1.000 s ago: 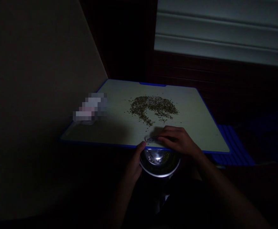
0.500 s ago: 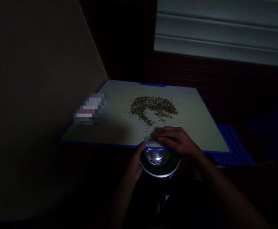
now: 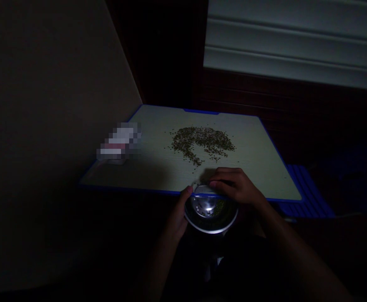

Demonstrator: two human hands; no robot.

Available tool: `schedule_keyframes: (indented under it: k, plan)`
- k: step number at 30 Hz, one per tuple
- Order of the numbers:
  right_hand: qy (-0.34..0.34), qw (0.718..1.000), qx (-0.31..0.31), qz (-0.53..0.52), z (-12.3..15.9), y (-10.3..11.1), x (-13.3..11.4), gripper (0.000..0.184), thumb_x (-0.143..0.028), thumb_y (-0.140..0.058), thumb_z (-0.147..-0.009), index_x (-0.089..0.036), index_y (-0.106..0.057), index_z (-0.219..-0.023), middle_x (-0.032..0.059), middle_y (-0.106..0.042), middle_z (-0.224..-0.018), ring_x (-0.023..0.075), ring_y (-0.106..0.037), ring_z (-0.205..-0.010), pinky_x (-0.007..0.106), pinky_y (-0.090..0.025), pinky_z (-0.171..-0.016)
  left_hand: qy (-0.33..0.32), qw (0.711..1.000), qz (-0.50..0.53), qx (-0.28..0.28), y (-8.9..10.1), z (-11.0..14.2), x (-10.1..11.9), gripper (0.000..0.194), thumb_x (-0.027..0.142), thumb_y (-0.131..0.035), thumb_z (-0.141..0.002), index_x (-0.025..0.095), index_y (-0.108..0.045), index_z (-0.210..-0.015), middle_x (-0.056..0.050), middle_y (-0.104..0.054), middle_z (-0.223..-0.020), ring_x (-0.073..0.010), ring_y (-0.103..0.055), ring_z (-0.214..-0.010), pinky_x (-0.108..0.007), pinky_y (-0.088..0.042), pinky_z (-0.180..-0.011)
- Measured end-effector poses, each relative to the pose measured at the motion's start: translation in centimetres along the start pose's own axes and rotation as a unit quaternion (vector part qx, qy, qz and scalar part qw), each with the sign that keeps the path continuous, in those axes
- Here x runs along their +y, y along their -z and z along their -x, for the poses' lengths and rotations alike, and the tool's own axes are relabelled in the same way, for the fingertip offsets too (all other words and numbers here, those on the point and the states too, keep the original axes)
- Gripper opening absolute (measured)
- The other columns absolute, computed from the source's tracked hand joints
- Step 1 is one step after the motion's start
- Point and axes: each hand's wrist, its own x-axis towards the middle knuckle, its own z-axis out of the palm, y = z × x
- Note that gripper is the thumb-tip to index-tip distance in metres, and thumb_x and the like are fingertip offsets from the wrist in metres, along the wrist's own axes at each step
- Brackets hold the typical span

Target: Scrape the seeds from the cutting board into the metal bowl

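Observation:
My left hand (image 3: pixel 180 216) is closed on the left side of a shiny metal bowl (image 3: pixel 210 230), its thumb up at the board's front edge. The bowl sits just below that edge, with small greenish beans or seeds (image 3: pixel 220 206) inside on the right. Over the front edge of a pale board with a blue rim (image 3: pixel 258 167), my right hand (image 3: pixel 235 184) rests with curled fingers and thumb drawn together. What its fingertips hold, if anything, is hidden. Beside them shows a faint curved outline. A loose spread of small dark seeds or beans (image 3: pixel 202 140) lies on the board beyond.
A blurred-out white and red package (image 3: pixel 118 142) lies at the board's left edge, near a wall (image 3: pixel 60 84). A blue ribbed item (image 3: pixel 309 191) is below the right side. Pale horizontal slats (image 3: pixel 296 42) are at the back right. The room is very dark.
Almost nothing differs. My right fingertips have shifted very slightly to the right at the board's front edge; my left hand and the bowl stay in place.

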Motion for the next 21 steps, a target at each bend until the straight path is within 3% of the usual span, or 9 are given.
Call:
schedule_keyframes:
  k: [7,15,21]
  plan:
    - [-0.001,1.0,0.011,-0.014,0.3,0.1,0.2,0.02,-0.032,-0.061,-0.099,-0.018,-0.074,-0.093,0.0035,-0.067,-0.081,0.0153,-0.063,-0.074,0.027,-0.048,-0.068,0.005,0.999,-0.012,0.052,-0.2,0.2,0.0,0.049,0.042,-0.081,-0.078,0.009,-0.072,-0.113,-0.016,-0.076,-0.115,-0.0331,-0.067,-0.117,-0.042,-0.05,-0.105]
    - [-0.087,0.973,0.199,0.076,0.7,0.2,0.7,0.025,-0.038,-0.055,-0.1,-0.02,-0.071,-0.093,0.0048,-0.067,-0.081,0.0193,-0.063,-0.076,0.031,-0.048,-0.07,-0.03,0.999,-0.013,0.041,0.1,0.3,0.1,0.048,0.036,-0.079,-0.082,0.012,-0.068,-0.123,-0.015,-0.072,-0.127,-0.0306,-0.067,-0.119,-0.042,-0.049,-0.108]
    - [-0.16,0.97,0.171,0.057,1.5,1.0,1.7,0.027,-0.041,-0.054,-0.101,-0.019,-0.07,-0.1,0.004,-0.072,-0.086,0.0195,-0.066,-0.078,0.029,-0.048,-0.071,-0.032,0.997,-0.011,0.072,-0.2,0.5,0.3,0.054,0.033,-0.081,-0.08,0.014,-0.066,-0.128,-0.014,-0.073,-0.126,-0.0311,-0.065,-0.123,-0.043,-0.049,-0.109]
